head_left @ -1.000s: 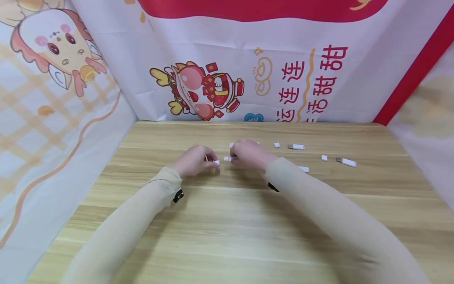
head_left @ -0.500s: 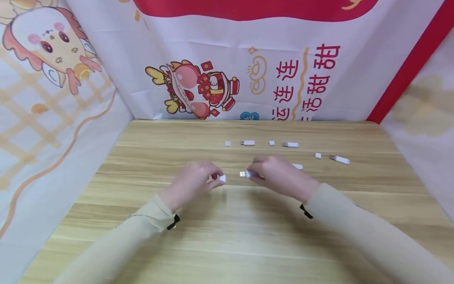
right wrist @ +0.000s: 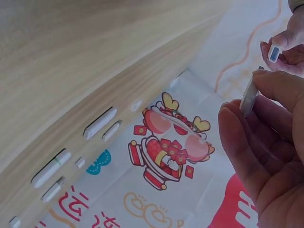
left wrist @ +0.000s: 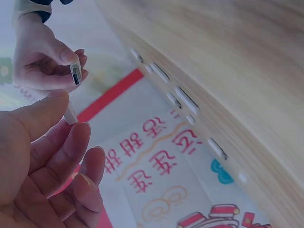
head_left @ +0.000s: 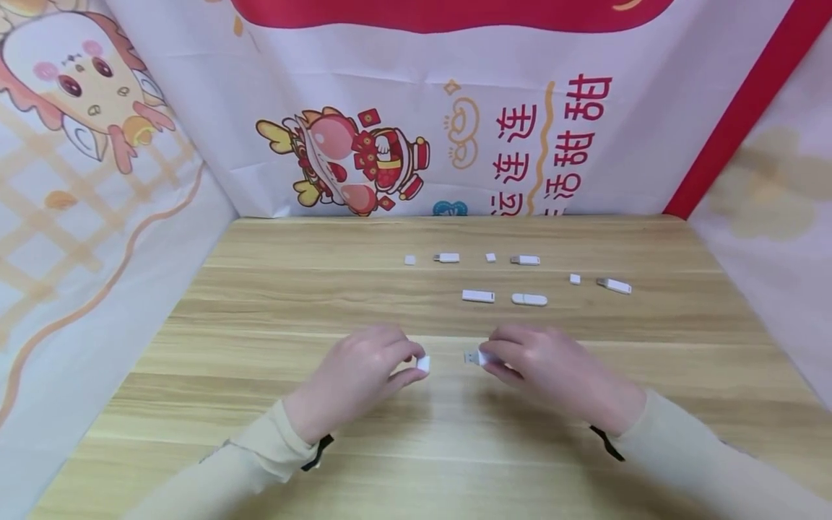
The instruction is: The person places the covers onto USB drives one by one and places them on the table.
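Observation:
My left hand point(head_left: 364, 365) pinches a small white USB stick cap point(head_left: 423, 363) between thumb and index finger. In the right wrist view the open end of the cap point(right wrist: 274, 52) shows. Across a short gap, my right hand point(head_left: 559, 365) pinches a white USB stick point(head_left: 473, 357), its bare metal plug pointing left at the cap. Part of the stick's body is hidden by the fingers in the head view; more of the stick point(right wrist: 249, 95) shows in the right wrist view. Both hands are in front of the other sticks, over the wooden table point(head_left: 260, 303).
Toward the back lie uncapped USB sticks point(head_left: 448, 258), each with a loose white cap point(head_left: 409, 260) to its left. Nearer to the hands are a square-ended closed stick point(head_left: 478, 296) and a round-ended one point(head_left: 529, 299). A printed cloth point(head_left: 364, 58) hangs behind the table.
Both hands have come nearer the body, drifting right in view, with the cap and the USB stick still pinched. The gap between cap and plug has widened. Sticks behind the right arm now show.

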Available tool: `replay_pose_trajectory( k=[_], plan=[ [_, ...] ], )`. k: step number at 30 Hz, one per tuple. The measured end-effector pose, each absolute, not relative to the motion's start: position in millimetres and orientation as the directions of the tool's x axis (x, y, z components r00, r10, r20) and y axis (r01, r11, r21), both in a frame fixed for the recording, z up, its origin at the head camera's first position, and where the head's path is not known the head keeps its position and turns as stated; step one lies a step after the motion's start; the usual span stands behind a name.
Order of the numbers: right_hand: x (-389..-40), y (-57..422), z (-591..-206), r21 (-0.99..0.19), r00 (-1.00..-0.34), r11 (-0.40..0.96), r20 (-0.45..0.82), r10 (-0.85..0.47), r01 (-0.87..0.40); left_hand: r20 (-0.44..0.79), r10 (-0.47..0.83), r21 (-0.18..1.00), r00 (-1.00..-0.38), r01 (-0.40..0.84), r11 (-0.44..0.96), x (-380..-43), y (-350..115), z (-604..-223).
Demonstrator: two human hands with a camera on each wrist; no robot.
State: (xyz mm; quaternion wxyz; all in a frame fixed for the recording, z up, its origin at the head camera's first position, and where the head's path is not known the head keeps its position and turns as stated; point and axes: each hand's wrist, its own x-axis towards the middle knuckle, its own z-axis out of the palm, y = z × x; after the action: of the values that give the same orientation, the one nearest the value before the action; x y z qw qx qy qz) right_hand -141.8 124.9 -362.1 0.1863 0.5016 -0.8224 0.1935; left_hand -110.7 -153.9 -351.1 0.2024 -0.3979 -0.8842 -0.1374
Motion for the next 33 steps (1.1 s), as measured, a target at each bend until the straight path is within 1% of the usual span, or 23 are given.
replay_pose_trajectory(
  k=[3, 6, 12, 17, 21, 24, 28, 32, 33],
  plan=[
    [-133.1, 129.0, -361.3, -0.120, -0.414, 0.415, 0.518, -0.749, -0.902, 0.472, 0.665, 0.060, -0.578, 0.774, 0.630, -104.0, -148.7, -352.1],
    [-125.4, 131.2, -360.7, -0.105, -0.393, 0.403, 0.540, -0.744, -0.909, 0.462, 0.677, 0.060, -0.573, 0.782, 0.621, -98.2, -142.7, -353.1],
    [-112.9, 133.0, -360.5, -0.079, -0.357, 0.386, 0.582, -0.730, -0.919, 0.491, 0.681, 0.048, -0.543, 0.798, 0.601, -88.2, -130.0, -354.7],
    [-104.0, 135.0, -359.8, -0.077, -0.363, 0.397, 0.588, -0.723, -0.915, 0.528, 0.673, 0.039, -0.519, 0.806, 0.591, -81.8, -121.0, -354.5],
    [-98.6, 136.5, -358.9, -0.093, -0.387, 0.414, 0.579, -0.718, -0.906, 0.561, 0.663, 0.005, -0.495, 0.803, 0.595, -79.6, -116.9, -354.0],
    [-95.9, 136.7, -359.4, -0.107, -0.403, 0.422, 0.572, -0.715, -0.900, 0.570, 0.660, -0.002, -0.489, 0.803, 0.597, -79.3, -115.0, -353.9],
    [-93.7, 136.0, -361.2, -0.112, -0.398, 0.415, 0.584, -0.707, -0.903, 0.562, 0.663, -0.002, -0.495, 0.800, 0.600, -79.6, -112.5, -354.6],
    [-92.6, 135.6, -361.8, -0.104, -0.378, 0.401, 0.603, -0.703, -0.910, 0.552, 0.664, 0.008, -0.504, 0.800, 0.601, -80.3, -110.1, -355.4],
    [-92.2, 135.5, -361.6, -0.108, -0.384, 0.404, 0.598, -0.704, -0.909, 0.552, 0.664, 0.012, -0.505, 0.801, 0.599, -80.6, -109.6, -355.5]
  ],
)
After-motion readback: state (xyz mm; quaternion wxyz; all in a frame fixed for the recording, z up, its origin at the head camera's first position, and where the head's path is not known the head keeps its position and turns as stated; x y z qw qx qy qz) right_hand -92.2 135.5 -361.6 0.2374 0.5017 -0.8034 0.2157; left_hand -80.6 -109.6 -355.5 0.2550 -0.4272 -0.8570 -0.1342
